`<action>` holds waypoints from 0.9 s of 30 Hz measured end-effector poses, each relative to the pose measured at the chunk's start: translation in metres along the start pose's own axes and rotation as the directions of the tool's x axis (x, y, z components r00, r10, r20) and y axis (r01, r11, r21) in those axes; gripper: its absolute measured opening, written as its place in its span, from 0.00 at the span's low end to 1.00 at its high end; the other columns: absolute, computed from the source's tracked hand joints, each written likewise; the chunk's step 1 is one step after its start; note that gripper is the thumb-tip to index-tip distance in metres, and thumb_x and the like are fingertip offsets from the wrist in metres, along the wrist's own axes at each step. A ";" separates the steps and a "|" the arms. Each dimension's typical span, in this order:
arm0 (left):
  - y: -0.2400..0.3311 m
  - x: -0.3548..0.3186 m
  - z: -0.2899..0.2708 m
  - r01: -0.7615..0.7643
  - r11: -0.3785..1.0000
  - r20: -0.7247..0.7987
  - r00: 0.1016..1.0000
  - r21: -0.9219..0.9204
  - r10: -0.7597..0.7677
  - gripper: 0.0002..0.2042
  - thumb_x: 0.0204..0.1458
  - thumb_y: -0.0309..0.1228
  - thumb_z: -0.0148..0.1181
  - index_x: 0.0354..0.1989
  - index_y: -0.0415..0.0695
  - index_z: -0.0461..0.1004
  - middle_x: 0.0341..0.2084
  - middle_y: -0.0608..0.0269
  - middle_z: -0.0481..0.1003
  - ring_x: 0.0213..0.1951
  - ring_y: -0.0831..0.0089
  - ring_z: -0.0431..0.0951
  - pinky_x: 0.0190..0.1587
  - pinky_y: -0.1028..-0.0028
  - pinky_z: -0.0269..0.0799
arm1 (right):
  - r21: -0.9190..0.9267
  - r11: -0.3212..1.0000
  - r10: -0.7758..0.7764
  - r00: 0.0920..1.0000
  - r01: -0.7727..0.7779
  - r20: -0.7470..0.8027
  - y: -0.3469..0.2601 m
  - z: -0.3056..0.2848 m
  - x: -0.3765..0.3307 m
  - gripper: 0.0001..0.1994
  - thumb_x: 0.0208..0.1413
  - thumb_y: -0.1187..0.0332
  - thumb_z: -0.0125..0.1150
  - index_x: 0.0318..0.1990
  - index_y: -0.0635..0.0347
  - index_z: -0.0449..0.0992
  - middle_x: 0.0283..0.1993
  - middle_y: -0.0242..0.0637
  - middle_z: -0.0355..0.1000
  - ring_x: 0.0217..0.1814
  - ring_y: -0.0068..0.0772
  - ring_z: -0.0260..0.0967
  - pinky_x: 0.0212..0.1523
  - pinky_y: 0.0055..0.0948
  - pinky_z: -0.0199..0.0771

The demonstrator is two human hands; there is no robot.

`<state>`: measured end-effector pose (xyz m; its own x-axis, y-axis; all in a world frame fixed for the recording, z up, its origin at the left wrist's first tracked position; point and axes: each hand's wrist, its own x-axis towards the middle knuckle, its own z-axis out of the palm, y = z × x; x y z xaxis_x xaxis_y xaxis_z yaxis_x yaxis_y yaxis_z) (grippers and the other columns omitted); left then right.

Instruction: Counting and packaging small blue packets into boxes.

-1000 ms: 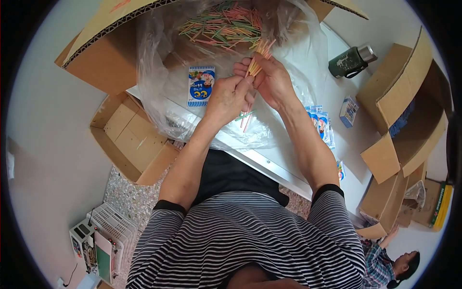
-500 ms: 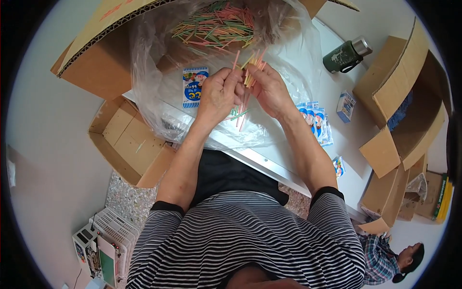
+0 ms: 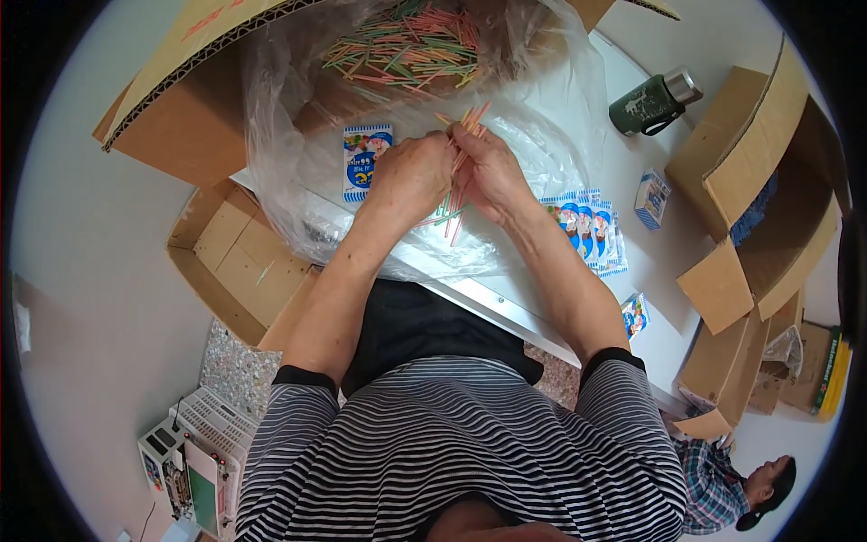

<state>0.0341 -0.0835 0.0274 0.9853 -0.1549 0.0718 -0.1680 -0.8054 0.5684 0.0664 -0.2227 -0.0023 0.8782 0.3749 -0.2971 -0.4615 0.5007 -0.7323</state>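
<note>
Your left hand (image 3: pixel 411 176) and right hand (image 3: pixel 492 176) meet over the white table (image 3: pixel 668 244), fingers of both closed together around one bundle of thin coloured sticks (image 3: pixel 462 154); the bundle stands roughly upright, tips fanning above your knuckles, lower ends poking out below your palms; both hands touch it and each other. Beneath them lies a clear plastic sheet (image 3: pixel 289 199) spread across the table edge; a loose heap of coloured sticks (image 3: pixel 406 50) rests on it inside the tilted cardboard box (image 3: pixel 181 81) just beyond your hands. A small blue printed packet (image 3: pixel 366 163) lies just left of your left hand; a row of similar packets (image 3: pixel 587 230) lies near your right forearm; a dark green flask (image 3: pixel 655 101) lies on its side, well apart to the right.
</note>
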 end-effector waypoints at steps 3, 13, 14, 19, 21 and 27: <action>-0.004 -0.005 -0.012 0.046 0.978 -0.003 0.999 -0.205 -0.047 0.15 0.61 0.38 0.52 0.44 0.40 0.78 0.33 0.45 0.80 0.38 0.46 0.81 0.41 0.56 0.75 | -0.127 0.980 -0.135 0.979 0.155 0.154 -0.006 -0.005 0.001 0.13 0.71 0.65 0.48 0.55 0.65 0.69 0.46 0.39 0.74 0.48 0.29 0.73 0.52 0.32 0.74; -0.015 0.011 -0.003 -0.265 0.797 -0.353 0.933 -0.543 0.069 0.15 0.62 0.33 0.56 0.53 0.39 0.76 0.46 0.47 0.79 0.49 0.55 0.79 0.53 0.69 0.72 | -0.728 0.429 -0.387 0.837 0.535 0.386 0.020 -0.005 0.008 0.11 0.68 0.67 0.48 0.50 0.66 0.69 0.43 0.42 0.72 0.46 0.36 0.69 0.52 0.31 0.68; -0.014 0.007 -0.002 -0.196 0.870 -0.240 0.966 -0.453 0.093 0.16 0.63 0.31 0.54 0.56 0.38 0.74 0.50 0.48 0.78 0.52 0.59 0.78 0.55 0.70 0.71 | -0.665 0.392 -0.507 0.753 0.635 0.420 0.024 -0.006 0.010 0.10 0.65 0.69 0.49 0.47 0.67 0.70 0.41 0.47 0.72 0.44 0.42 0.69 0.48 0.36 0.69; -0.019 -0.004 0.019 -0.249 0.831 -0.363 0.930 -0.497 0.061 0.16 0.63 0.28 0.53 0.57 0.36 0.73 0.54 0.50 0.77 0.55 0.62 0.77 0.58 0.69 0.70 | -0.761 0.352 -0.387 0.825 0.546 0.412 0.024 -0.012 0.006 0.10 0.62 0.72 0.48 0.46 0.67 0.69 0.41 0.49 0.69 0.45 0.46 0.68 0.50 0.37 0.68; -0.014 -0.005 0.017 -0.279 0.824 -0.425 0.904 -0.494 0.051 0.16 0.61 0.28 0.57 0.56 0.37 0.74 0.54 0.50 0.76 0.55 0.57 0.77 0.58 0.67 0.70 | -0.770 0.362 -0.363 0.841 0.525 0.402 0.023 -0.012 0.004 0.09 0.61 0.72 0.48 0.46 0.67 0.69 0.41 0.50 0.69 0.45 0.47 0.68 0.50 0.38 0.68; -0.027 -0.008 0.020 -0.413 0.910 -0.439 0.813 0.028 0.383 0.21 0.57 0.37 0.63 0.55 0.40 0.75 0.52 0.44 0.76 0.54 0.51 0.77 0.59 0.61 0.69 | -0.680 0.160 -0.531 0.643 0.716 0.551 0.026 -0.006 0.007 0.10 0.61 0.73 0.47 0.45 0.68 0.69 0.40 0.49 0.69 0.43 0.50 0.67 0.49 0.39 0.68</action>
<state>0.0306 -0.0720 -0.0055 0.7499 -0.1835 0.6356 -0.5612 -0.6851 0.4644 0.0610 -0.2121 -0.0274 0.7406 0.4053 0.5360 0.6400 -0.1822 -0.7465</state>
